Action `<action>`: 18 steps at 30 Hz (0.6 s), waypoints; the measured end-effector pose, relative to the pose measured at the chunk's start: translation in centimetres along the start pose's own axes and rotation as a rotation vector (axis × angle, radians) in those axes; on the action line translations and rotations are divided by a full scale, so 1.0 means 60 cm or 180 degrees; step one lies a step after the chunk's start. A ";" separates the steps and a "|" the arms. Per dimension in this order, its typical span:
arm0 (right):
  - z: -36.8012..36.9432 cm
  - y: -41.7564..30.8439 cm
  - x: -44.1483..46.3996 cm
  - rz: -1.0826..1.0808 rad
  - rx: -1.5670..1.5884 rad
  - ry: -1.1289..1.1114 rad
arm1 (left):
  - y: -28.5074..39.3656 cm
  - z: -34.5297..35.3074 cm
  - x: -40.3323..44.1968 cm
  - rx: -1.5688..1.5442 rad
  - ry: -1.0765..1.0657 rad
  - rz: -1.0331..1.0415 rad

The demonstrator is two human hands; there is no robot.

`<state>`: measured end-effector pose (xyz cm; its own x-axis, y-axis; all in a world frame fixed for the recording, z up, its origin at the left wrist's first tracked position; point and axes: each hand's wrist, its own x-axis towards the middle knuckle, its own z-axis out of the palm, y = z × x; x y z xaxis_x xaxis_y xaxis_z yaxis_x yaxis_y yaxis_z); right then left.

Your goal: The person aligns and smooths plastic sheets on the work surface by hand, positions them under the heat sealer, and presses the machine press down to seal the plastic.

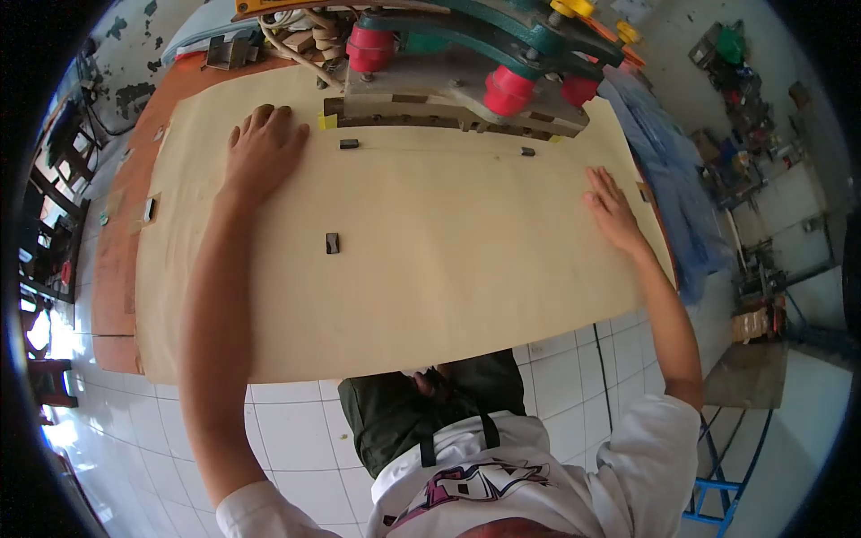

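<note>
A large cream sheet point(430, 296) covers the orange tabletop. My left hand point(263, 151) lies on its upper left part, palm down, with nothing visible in it. On the right part of the sheet my right hand point(613, 208) rests near the edge, fingers stretched out. Between my hands, two small dark blocks, one on the left point(349, 143) and one on the right point(527, 151), sit just in front of the machine. A third dark block point(333, 243) is nearer to me, left of the middle.
A green press-like machine point(466, 36) with red knobs and a metal base point(413, 90) stands at the back. Blue plastic point(673, 197) hangs along the right edge. Cables and a metal bracket point(230, 52) lie at the back left. Another small block point(149, 210) sits at the left edge.
</note>
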<state>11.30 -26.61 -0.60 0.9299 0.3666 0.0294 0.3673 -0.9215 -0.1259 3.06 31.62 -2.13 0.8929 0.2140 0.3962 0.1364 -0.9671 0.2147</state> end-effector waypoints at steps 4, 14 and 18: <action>-0.003 0.037 0.000 0.0275 0.0090 0.0127 | -0.007 0.005 0.002 0.0036 -0.0016 0.0027; -0.034 0.042 -0.049 0.0131 0.0119 0.0408 | -0.005 0.002 0.005 -0.0191 -0.0024 0.0108; -0.135 0.118 -0.086 0.0575 0.0267 -0.0135 | -0.013 0.010 0.009 -0.0111 0.0006 0.0095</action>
<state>9.24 -36.06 6.40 0.9783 0.2029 -0.0428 0.1899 -0.9596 -0.2074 3.69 32.41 -2.62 0.8956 0.1852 0.4045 0.0946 -0.9677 0.2336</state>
